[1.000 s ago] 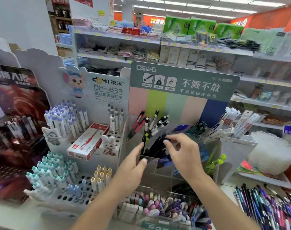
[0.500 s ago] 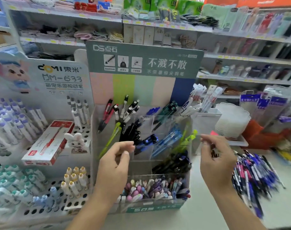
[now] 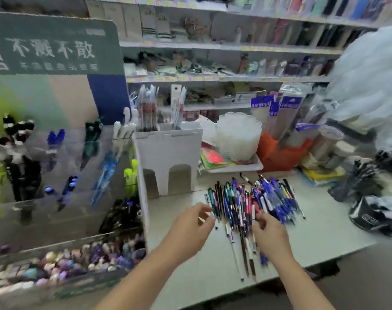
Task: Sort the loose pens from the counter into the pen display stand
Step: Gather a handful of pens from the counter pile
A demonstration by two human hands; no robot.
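Hands first: we see left hand (image 3: 190, 224) at near-left edge of loose pens (image 3: 251, 204), fingers curled, tips blurred; we cannot tell whether it holds one. Right hand (image 3: 270, 233) rests on pile's near end, grip unclear too. Pens lie heaped on grey table (image 3: 320, 233). Pen display stand (image 3: 63, 175) sits left, clear compartments part-filled. White holder (image 3: 168, 157) between stand and pile.

Both forearms reach forward, side by side. Left hand (image 3: 190, 227) hovers with fingers loosely curled, pinching nothing clear. Right hand (image 3: 271, 236) is palm down, fingers blurred.
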